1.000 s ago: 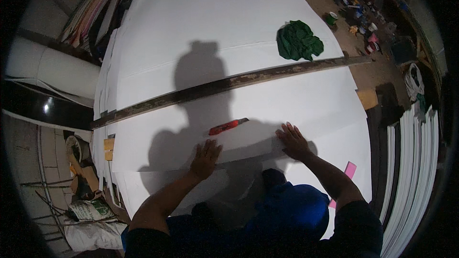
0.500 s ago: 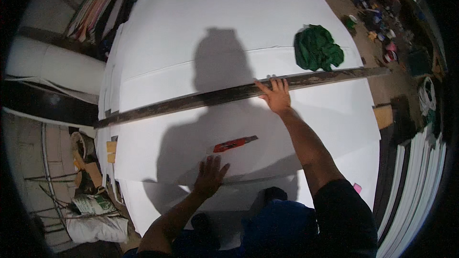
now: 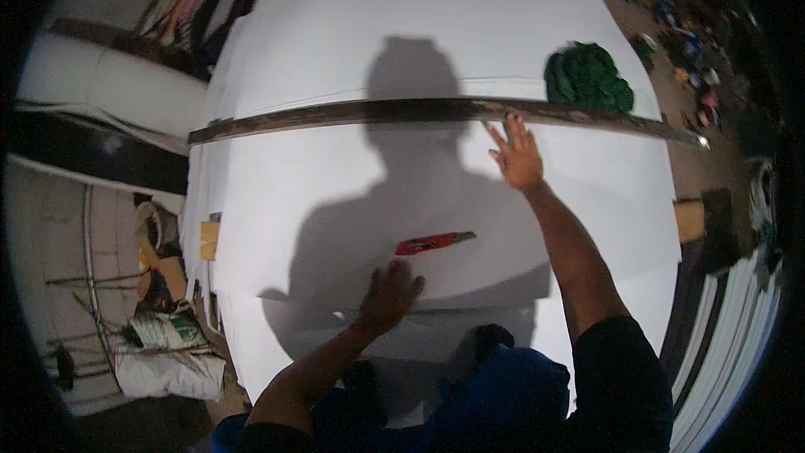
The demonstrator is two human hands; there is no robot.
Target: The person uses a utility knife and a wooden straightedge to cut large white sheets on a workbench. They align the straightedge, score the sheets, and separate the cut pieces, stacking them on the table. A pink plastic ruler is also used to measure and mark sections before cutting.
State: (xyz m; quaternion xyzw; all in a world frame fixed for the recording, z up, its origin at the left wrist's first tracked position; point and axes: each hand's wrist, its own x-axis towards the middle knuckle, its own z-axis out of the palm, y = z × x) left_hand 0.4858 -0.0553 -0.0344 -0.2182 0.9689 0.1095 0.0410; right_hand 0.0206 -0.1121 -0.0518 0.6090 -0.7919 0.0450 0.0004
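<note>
A large white sheet (image 3: pixel 335 226) lies in front of me, my shadow across it. Over it, from left to right, runs a long dark straight bar (image 3: pixel 319 117). My right hand (image 3: pixel 520 158) is open, its fingertips at the near edge of the bar, right of its middle. My left hand (image 3: pixel 390 295) rests palm down near the sheet's front edge, fingers stretched out, holding nothing. Just beyond its fingertips lies a red utility knife (image 3: pixel 428 243), blade end pointing right. A crumpled green cloth (image 3: pixel 589 77) sits behind the bar on the right.
On the left are a large white roll (image 3: pixel 109 67) and a white sack (image 3: pixel 172 373) on the floor. At the right, white panels (image 3: pixel 725 344) stand on edge. Scattered clutter (image 3: pixel 688 50) covers the floor at the far right. The bar sticks out past the sheet's right edge.
The bar has turned and shifted away from me, its left end most. My right hand has slid to the bar's near edge. The left hand stays beside the knife. The view has shifted slightly.
</note>
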